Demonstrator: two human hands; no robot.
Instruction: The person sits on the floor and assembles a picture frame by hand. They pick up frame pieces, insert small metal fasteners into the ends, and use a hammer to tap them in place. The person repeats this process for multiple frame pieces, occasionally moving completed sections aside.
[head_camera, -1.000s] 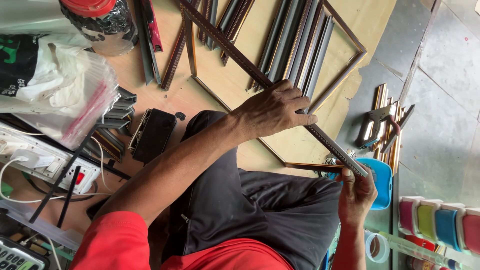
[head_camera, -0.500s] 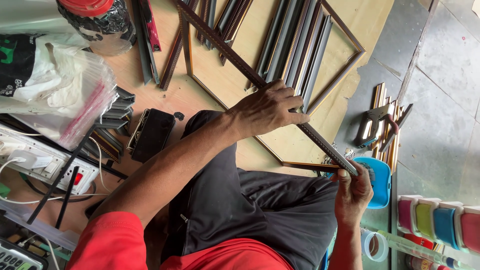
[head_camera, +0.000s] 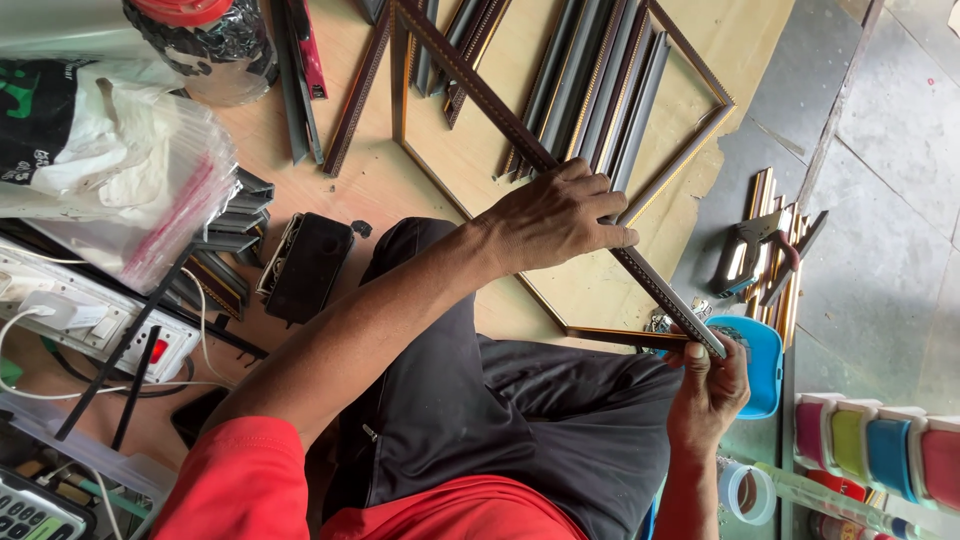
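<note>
My left hand (head_camera: 558, 215) grips the middle of a long dark brown moulding strip (head_camera: 470, 85) that runs diagonally from the top centre down to the right. My right hand (head_camera: 710, 385) pinches the strip's near end, where it meets a shorter gold-edged piece (head_camera: 620, 336) at a corner over my lap. Both hands are closed on the strip. My black shorts (head_camera: 500, 400) lie under it.
A rectangular frame (head_camera: 690, 150) and several loose mouldings (head_camera: 590, 80) lie on a cardboard sheet. A blue bowl (head_camera: 765, 360), metal hand tools (head_camera: 745, 255) and coloured containers (head_camera: 870, 445) sit at right. At left are a black case (head_camera: 305, 265), a power strip (head_camera: 90, 320) and a plastic bag (head_camera: 110, 170).
My left hand has shifted slightly along the strip toward the right hand. The right hand stays at the strip's near end.
</note>
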